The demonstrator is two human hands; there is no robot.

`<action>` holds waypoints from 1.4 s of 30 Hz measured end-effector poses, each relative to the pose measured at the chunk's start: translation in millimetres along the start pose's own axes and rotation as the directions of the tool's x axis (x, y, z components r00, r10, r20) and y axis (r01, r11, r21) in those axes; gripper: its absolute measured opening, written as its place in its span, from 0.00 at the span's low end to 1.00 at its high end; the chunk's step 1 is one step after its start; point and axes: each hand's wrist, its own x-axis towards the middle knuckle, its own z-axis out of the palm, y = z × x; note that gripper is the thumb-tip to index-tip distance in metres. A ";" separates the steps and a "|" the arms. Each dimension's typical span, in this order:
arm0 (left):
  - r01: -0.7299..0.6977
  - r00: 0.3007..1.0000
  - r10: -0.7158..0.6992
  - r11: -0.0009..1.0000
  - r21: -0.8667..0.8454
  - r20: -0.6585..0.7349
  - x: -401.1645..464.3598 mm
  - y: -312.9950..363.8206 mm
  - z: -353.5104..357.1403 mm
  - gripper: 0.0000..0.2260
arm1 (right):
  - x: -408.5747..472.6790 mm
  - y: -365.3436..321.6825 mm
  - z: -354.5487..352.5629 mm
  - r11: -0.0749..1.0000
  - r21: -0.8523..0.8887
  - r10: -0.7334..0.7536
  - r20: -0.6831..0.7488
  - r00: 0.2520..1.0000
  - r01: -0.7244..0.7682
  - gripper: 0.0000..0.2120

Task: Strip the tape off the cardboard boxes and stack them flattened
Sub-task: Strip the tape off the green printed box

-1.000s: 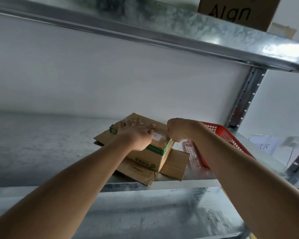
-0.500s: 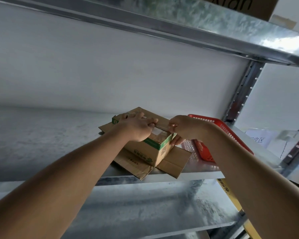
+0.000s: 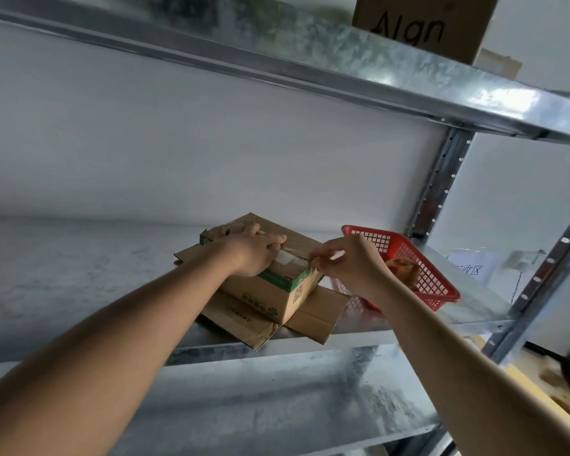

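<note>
Small brown cardboard box (image 3: 272,291) with green band, upright on flattened cardboard (image 3: 310,319), clear tape (image 3: 293,255) along its top seam

small brown cardboard box (image 3: 270,291): showing tan, green band running along top edge, green print on side
flattened brown cardboard sheet (image 3: 313,319): showing plain tan
red plastic mesh basket (image 3: 425,274): showing red grid
galvanized metal shelf (image 3: 79,274): showing mottled grey spangle
upper brown carton (image 3: 422,24): carrying black lettering
</note>
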 end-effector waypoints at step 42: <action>-0.041 0.999 0.040 0.995 -0.086 -0.015 2.3 -6.6 7.0 0.22 | -38.6 5.6 77.1 0.747 0.654 0.434 -0.347 0.831 -0.118 0.06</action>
